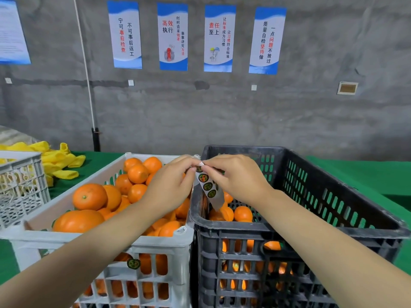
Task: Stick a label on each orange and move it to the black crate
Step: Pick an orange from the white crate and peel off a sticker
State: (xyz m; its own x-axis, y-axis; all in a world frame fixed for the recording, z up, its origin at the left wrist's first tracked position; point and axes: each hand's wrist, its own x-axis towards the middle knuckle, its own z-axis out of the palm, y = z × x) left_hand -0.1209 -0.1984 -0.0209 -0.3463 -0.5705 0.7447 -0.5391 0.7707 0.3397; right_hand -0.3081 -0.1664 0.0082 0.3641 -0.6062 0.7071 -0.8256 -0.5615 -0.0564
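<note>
Left hand (171, 185) and right hand (238, 178) pinch the top of the label strip (209, 187) (three round stickers) — it hangs below the fingertips (210, 166). Oranges (90, 202) fill the white crate (89, 240) left of the fingers; a few lie beneath in the black crate (231, 232).

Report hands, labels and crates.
Left hand and right hand pinch the label strip above the crates' seam. No orange held; oranges fill the white crate, a few in the black crate. Nothing in the way.
</note>
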